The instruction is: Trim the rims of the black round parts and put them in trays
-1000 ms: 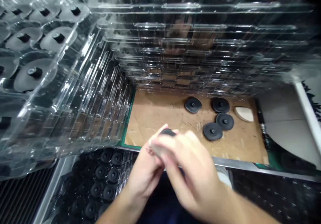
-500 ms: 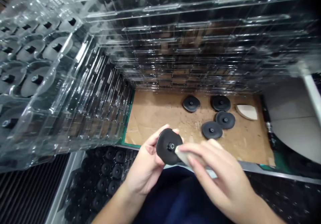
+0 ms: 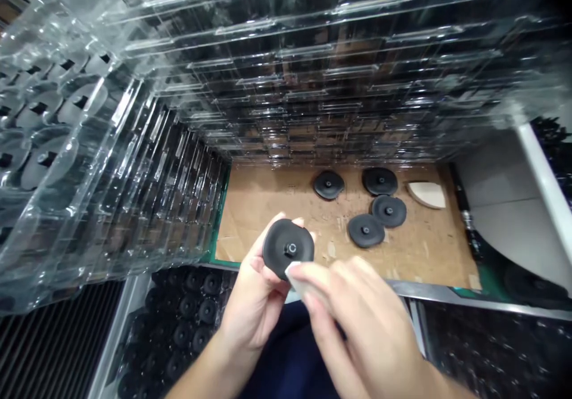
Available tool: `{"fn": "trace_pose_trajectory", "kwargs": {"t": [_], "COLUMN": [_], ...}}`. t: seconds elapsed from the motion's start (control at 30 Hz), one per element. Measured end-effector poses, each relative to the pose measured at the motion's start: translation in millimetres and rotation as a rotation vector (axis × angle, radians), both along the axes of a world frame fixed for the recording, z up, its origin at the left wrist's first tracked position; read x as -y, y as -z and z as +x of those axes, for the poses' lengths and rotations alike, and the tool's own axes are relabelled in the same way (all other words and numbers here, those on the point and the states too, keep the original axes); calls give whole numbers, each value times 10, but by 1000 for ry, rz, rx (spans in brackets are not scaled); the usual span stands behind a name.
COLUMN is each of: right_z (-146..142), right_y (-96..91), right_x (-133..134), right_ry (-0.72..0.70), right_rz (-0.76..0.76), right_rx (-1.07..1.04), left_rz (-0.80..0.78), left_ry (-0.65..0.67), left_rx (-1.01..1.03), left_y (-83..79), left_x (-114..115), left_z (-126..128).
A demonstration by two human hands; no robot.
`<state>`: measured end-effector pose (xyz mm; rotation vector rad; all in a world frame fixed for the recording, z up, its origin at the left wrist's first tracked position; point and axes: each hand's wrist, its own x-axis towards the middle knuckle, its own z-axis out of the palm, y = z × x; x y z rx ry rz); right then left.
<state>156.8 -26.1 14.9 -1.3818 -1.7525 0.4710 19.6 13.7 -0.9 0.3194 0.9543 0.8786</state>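
Over the front edge of the cardboard, my left hand [image 3: 252, 295] grips a black disc [image 3: 281, 253] with a short hollow stub at its middle, stub side up. Pinched in my right hand [image 3: 357, 309] is a pale flat pad [image 3: 308, 283], whose tip touches the disc's lower right edge. Much of the pad is hidden by my fingers. Several similar discs rest on the cardboard: one disc [image 3: 328, 184] alone, and a cluster with a disc [image 3: 379, 181] at the back, a disc [image 3: 389, 211] and a disc [image 3: 366, 230].
Brown cardboard [image 3: 263, 196] covers the bench. A second pale pad [image 3: 428, 195] lies at its right. Tall stacks of clear plastic trays [image 3: 295, 95] wall the back and left. Trays of black discs [image 3: 187, 304] sit below the front left edge. A grey panel [image 3: 513, 184] stands right.
The pad's tip has shifted from near the disc's stub to its lower edge. The disc has turned and tilted somewhat. The whole view has shifted slightly.
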Motion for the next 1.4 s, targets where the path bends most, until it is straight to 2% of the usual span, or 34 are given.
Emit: {"fn": "trace_pose_trajectory", "kwargs": {"t": [0.07,0.23,0.3,0.37,0.43,0.5,0.57,0.67,0.73,0.8,0.9,0.97,1.0,1.07,1.13,1.2,1.3,1.4], "right_z": [30,65,20,-11,-1,23,8,-104,-149,-111,20,47,30,-41,-98,-92,-9,45], "right_y": [91,577,744,817,754,556,295,44,69,194,302,220,148,23,15,170,590,927], "right_x": [-45,-143,-78,10,59,37,-36,-133,-134,-90,-27,-39,-64,-136,-196,-200,-96,26], "right_ry": [-23,171,111,56,55,102,104,-34,-117,-130,-2,95,85,-28,-148,-138,-13,22], "right_rz": [-67,-261,-300,-330,-352,-337,-238,-20,-32,-173,-319,-269,-216,-76,-23,-116,-307,-360], "right_rx": [-80,-142,-162,-174,-184,-205,-214,-235,-250,-232,-184,-176,-171,-175,-199,-220,-190,-167], "left_rz": [24,37,40,37,31,40,70,101,93,83,70,73,74,75,77,74,31,23], "left_ry": [-22,-113,-115,-106,-99,-91,-79,-42,-44,-78,-108,-97,-82,-50,-45,-61,-66,-54], "left_rx": [6,22,43,59,61,54,55,53,16,-14,-10,3,10,33,42,50,44,38], "left_y": [29,69,76,86,99,111,117,122,134,150,146,119,103,85,99,142,203,204], "left_x": [15,-4,-23,-36,-40,-31,-10,20,19,3,-20,-20,-18,-13,-19,-35,-49,-36], "left_z": [-9,-85,-120,-148,-162,-157,-139,-135,-171,-225,-263,-232,-207,-168,-169,-217,-318,-362]}}
